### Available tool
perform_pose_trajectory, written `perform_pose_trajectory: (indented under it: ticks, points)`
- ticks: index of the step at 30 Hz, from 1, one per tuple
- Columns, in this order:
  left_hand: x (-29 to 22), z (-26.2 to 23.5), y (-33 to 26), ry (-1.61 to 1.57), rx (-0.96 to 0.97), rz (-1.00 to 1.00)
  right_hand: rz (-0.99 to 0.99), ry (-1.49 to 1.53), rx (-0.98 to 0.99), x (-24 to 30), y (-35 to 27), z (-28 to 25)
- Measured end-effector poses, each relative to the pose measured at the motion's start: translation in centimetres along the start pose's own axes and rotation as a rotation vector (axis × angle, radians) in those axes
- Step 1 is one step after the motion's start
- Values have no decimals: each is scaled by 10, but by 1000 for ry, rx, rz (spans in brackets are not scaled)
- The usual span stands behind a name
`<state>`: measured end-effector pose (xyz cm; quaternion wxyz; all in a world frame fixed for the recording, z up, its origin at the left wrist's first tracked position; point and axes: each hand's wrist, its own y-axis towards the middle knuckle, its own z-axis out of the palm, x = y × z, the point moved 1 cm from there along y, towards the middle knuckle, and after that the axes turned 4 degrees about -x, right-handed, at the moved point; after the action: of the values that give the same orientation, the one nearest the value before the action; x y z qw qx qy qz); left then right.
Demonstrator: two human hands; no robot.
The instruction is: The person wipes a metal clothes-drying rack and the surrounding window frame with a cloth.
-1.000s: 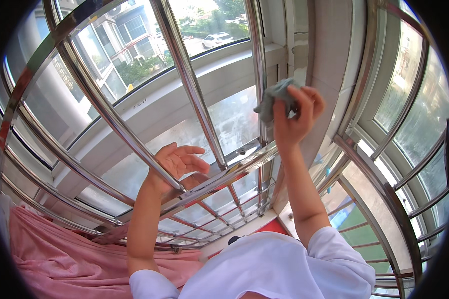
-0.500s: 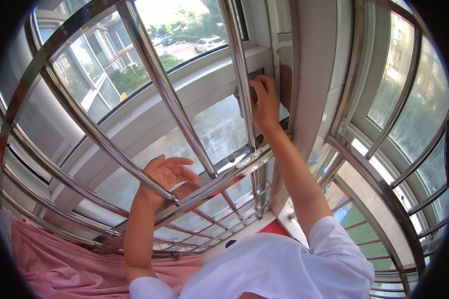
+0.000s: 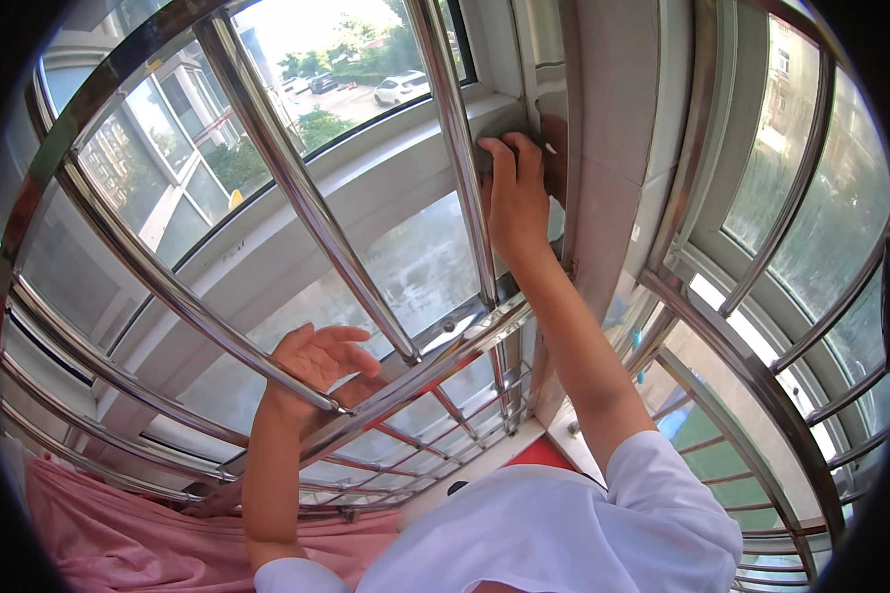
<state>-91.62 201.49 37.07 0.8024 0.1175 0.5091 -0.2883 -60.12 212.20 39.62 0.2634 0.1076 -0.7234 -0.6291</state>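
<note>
My right hand (image 3: 517, 203) reaches past the metal bars to the corner of the white window frame (image 3: 386, 148), beside the rightmost upright bar (image 3: 457, 148). Its fingers are bent, with the tips pressed toward the frame. Something dark grey shows at the fingertips; what it is, I cannot make out. My left hand (image 3: 321, 358) is lower and to the left, at the foot of another shiny bar (image 3: 193, 301) that crosses in front of it. Its fingers are loosely curved and apart, holding nothing. Below the frame lies a cloudy glass pane (image 3: 420, 262).
A shiny metal rail (image 3: 445, 356) runs below the bars, with a barred grid beneath it. Pink cloth (image 3: 138, 534) hangs at the lower left. A tiled wall edge (image 3: 613, 128) stands right of my right hand, and a second barred window (image 3: 801, 188) lies beyond it.
My right hand has shifted slightly left and its fingers now point more upward along the frame. My left hand has moved a little left and down in the picture, still open. The whole view has shifted slightly.
</note>
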Motion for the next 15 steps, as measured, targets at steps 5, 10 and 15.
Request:
perform_pose_trajectory:
  ticks: [5, 10, 15]
  points:
    - [-4, 13, -2, -34, -64, 9, 144, -53, 347, -28, -56, 2]
    - [-3, 11, 0, 5, -63, 46, 67, 69, 238, -21, -20, -9]
    - [-2, 6, 2, 21, -57, 61, 39, 158, 79, -14, 7, 2]
